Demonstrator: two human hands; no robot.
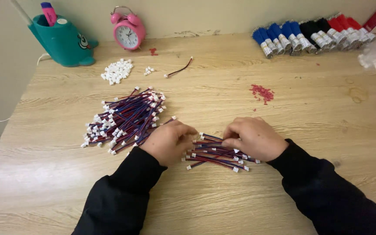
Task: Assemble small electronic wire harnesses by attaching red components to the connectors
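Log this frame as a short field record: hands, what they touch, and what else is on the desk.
Left hand: fingers curled, touching the small wire bundle
Right hand: knuckles up, fingertips on the same bundle
Large wire pile: left of the hands, red and blue leads with white plugs
White connectors: loose heap behind the pile
Single wire: lying alone
Red bits: small scatter
Alarm clock: pink, at the wall
Wire coils: blue, black, red, far right
Desk: pale wood
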